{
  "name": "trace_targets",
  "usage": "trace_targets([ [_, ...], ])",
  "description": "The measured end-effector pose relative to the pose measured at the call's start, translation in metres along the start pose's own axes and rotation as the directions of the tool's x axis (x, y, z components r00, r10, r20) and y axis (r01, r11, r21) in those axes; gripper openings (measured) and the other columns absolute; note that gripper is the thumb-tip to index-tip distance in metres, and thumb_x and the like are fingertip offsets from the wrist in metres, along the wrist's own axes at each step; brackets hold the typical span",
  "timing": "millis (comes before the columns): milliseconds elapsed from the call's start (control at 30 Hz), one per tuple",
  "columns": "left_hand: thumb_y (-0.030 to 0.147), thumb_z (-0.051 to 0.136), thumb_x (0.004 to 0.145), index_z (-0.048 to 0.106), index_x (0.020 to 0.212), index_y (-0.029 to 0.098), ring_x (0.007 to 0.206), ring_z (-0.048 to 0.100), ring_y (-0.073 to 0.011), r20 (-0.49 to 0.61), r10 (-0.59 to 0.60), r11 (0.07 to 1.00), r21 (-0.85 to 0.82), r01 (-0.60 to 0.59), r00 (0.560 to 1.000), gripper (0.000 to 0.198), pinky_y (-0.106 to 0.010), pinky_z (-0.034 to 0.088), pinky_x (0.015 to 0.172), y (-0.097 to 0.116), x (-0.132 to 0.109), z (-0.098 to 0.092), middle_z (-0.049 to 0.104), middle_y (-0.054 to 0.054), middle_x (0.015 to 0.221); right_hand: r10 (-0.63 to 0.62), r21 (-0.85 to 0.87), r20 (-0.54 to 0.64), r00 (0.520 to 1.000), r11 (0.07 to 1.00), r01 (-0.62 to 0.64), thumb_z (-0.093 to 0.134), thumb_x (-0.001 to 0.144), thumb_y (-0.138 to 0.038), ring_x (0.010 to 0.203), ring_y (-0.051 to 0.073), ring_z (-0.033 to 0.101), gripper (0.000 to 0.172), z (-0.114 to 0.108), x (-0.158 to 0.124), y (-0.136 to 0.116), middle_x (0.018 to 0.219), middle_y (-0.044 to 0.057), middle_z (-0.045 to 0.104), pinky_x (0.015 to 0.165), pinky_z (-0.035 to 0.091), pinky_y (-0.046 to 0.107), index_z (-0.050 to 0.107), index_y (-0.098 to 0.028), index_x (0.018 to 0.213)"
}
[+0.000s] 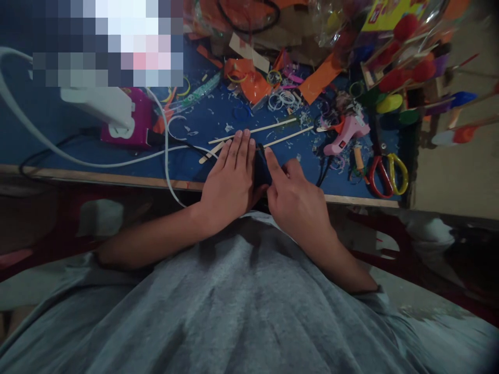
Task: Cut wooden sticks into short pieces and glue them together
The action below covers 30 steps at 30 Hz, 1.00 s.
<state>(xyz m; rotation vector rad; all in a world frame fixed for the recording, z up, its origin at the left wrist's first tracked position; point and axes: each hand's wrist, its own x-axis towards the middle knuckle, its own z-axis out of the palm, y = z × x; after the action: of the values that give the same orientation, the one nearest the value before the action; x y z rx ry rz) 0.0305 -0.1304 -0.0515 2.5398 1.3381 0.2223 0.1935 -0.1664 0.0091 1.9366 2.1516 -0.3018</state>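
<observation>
My left hand [232,174] lies flat, fingers together and stretched out, over a thin wooden stick [288,137] whose ends come out on both sides. Just beyond the fingertips lies a second thin wooden stick [268,128]. A wider flat wooden stick [208,156] shows left of that hand. My right hand [296,189] is beside it, index finger extended and the other fingers curled. A narrow dark object [261,150] shows at the index fingertip, close to the stick; its kind and most of its length are hidden.
A pink glue gun [348,134] and red-and-yellow-handled scissors [384,174] lie to the right. A white cable [117,164] runs from a magenta socket box [128,124] towards the table edge. Orange scraps [249,85], white rings [284,99] and coloured craft pieces [409,72] crowd the back.
</observation>
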Motion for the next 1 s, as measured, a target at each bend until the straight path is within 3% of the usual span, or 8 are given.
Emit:
trace_targets([
  [267,0.048,0.051,0.115,0.023,0.179,-0.014,0.184,0.016,-0.0454,0.002,0.000,1.000,0.015,0.000,1.000,0.093,-0.061,0.019,0.152,-0.002,0.003,0.000,0.019,-0.039,0.190,0.007,-0.051,0.033,0.999,0.999,-0.005,0.040,0.114,-0.022,0.084,0.022,0.071,0.074,-0.005,-0.002,-0.002,0.140,0.020,0.067,0.061,0.055,0.031,0.033,-0.025,0.188],
  [433,0.050,0.050,0.114,0.024,0.181,-0.009,0.185,0.016,-0.0427,-0.026,-0.007,0.999,-0.042,0.006,1.000,0.093,-0.060,0.019,0.152,-0.005,0.002,0.002,0.020,-0.033,0.193,0.015,-0.055,0.062,0.998,0.998,-0.011,0.041,0.113,-0.019,0.087,0.023,0.072,0.076,-0.012,0.008,-0.006,0.140,0.021,0.066,0.066,0.058,0.032,0.032,-0.024,0.188],
  [600,0.049,0.051,0.112,0.021,0.182,-0.006,0.185,0.016,-0.0423,-0.030,-0.007,0.998,-0.064,0.005,1.000,0.094,-0.059,0.019,0.152,-0.008,0.002,0.002,0.020,-0.031,0.194,-0.002,-0.061,0.015,1.000,0.998,0.002,0.039,0.113,-0.018,0.083,0.022,0.070,0.075,-0.011,0.016,-0.007,0.139,0.022,0.067,0.066,0.058,0.033,0.033,-0.023,0.188],
  [867,0.042,0.047,0.115,0.026,0.180,-0.010,0.184,0.016,-0.0435,-0.039,0.028,0.999,-0.022,-0.029,0.999,0.086,-0.063,0.020,0.151,-0.002,-0.004,0.001,0.021,-0.035,0.192,-0.006,-0.059,-0.014,1.000,0.998,0.005,0.039,0.113,-0.019,0.084,0.022,0.071,0.075,-0.008,0.017,-0.005,0.141,0.022,0.068,0.066,0.057,0.032,0.034,-0.023,0.188],
  [1000,0.044,0.052,0.113,0.025,0.178,-0.015,0.183,0.018,-0.0476,-0.007,0.025,1.000,0.005,-0.025,1.000,0.092,-0.065,0.020,0.151,0.004,-0.003,0.000,0.020,-0.039,0.190,-0.015,-0.060,-0.008,1.000,0.998,0.014,0.038,0.114,-0.020,0.087,0.022,0.071,0.075,-0.008,0.014,-0.004,0.141,0.021,0.067,0.066,0.056,0.032,0.033,-0.024,0.188],
])
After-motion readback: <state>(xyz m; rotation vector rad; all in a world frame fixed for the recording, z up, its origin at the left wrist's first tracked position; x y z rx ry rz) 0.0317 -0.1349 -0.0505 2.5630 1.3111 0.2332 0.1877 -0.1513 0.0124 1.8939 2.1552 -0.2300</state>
